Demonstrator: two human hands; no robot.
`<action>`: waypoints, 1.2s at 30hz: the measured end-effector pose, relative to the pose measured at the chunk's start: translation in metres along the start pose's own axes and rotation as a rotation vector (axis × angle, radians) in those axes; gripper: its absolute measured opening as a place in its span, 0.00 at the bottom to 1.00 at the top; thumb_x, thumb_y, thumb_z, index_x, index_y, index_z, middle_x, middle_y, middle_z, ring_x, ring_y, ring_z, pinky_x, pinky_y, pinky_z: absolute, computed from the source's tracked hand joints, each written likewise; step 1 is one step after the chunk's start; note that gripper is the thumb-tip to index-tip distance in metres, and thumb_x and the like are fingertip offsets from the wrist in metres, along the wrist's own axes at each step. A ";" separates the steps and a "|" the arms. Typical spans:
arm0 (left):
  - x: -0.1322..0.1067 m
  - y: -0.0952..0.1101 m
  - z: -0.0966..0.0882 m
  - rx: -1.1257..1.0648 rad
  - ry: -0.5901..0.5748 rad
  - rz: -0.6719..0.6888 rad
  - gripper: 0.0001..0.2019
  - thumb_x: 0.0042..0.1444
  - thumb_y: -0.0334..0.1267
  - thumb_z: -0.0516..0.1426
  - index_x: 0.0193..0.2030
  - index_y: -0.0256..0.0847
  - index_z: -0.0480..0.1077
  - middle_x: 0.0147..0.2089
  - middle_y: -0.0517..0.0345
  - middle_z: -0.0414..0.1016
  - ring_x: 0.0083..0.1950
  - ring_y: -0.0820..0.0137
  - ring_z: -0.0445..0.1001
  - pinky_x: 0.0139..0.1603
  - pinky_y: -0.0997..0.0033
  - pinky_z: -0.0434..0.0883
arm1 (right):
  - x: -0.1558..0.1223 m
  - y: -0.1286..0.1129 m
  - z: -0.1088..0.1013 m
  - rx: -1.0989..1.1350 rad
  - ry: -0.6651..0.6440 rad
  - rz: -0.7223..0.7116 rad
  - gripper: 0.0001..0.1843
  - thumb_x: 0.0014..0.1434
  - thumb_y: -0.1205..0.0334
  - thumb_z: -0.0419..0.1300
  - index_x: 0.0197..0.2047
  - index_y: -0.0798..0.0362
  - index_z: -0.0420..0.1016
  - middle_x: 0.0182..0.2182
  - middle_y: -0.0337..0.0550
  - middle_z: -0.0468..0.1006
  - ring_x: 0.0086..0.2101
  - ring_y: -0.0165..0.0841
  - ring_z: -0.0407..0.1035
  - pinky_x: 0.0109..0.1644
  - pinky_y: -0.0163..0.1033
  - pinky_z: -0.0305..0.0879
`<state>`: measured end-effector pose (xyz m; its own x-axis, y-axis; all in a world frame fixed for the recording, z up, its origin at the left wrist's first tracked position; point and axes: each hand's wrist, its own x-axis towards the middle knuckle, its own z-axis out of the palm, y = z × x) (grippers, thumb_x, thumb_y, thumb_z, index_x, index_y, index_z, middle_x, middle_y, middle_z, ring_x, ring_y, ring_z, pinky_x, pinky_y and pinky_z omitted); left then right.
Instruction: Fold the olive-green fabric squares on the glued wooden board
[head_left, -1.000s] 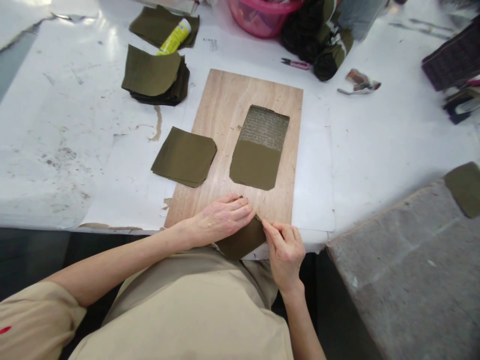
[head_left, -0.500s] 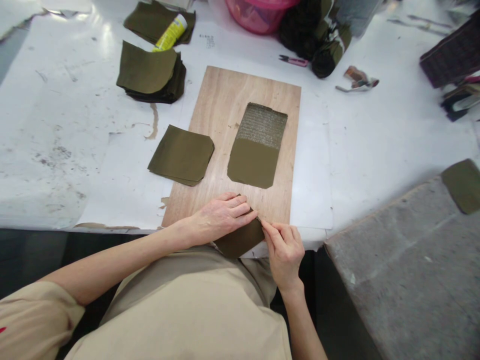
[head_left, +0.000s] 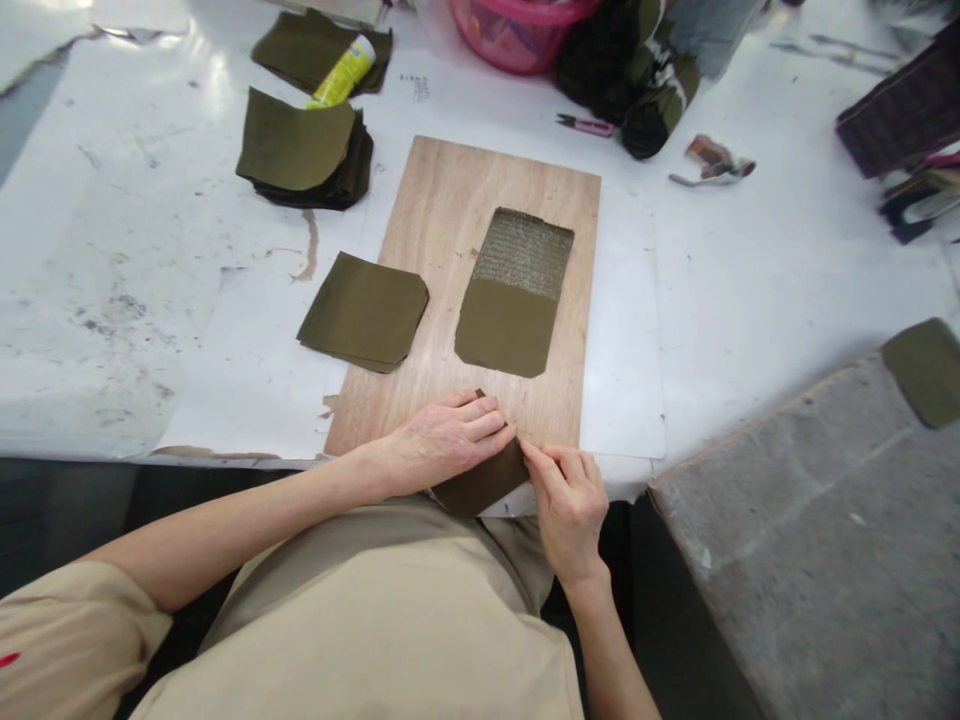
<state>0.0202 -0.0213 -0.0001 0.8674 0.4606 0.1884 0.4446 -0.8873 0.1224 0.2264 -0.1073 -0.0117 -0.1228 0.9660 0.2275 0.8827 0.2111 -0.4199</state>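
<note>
My left hand lies flat, fingers together, pressing an olive fabric piece at the near edge of a wooden board. My right hand pinches the right corner of that same piece with thumb and forefinger. Farther up the board lies a mesh-backed piece half covered with olive fabric. A small stack of olive squares sits at the board's left edge.
A taller pile of olive pieces and a yellow glue tube lie at the back left. A pink basin, dark bundles and small snips stand behind. A grey slab is at the right.
Both hands stay on the olive piece with almost no movement; only the view has shifted slightly.
</note>
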 end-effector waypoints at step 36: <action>-0.009 -0.015 0.006 -0.048 0.188 0.021 0.09 0.66 0.31 0.50 0.44 0.37 0.71 0.44 0.52 0.75 0.51 0.67 0.73 0.55 0.63 0.71 | 0.030 -0.015 0.020 -0.004 0.051 0.069 0.07 0.65 0.61 0.55 0.38 0.52 0.74 0.32 0.42 0.75 0.35 0.33 0.64 0.42 0.39 0.58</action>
<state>0.0073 -0.0122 -0.0094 0.8172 0.4425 0.3693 0.4121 -0.8966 0.1623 0.2002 -0.0782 -0.0166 -0.0382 0.9694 0.2424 0.8899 0.1434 -0.4331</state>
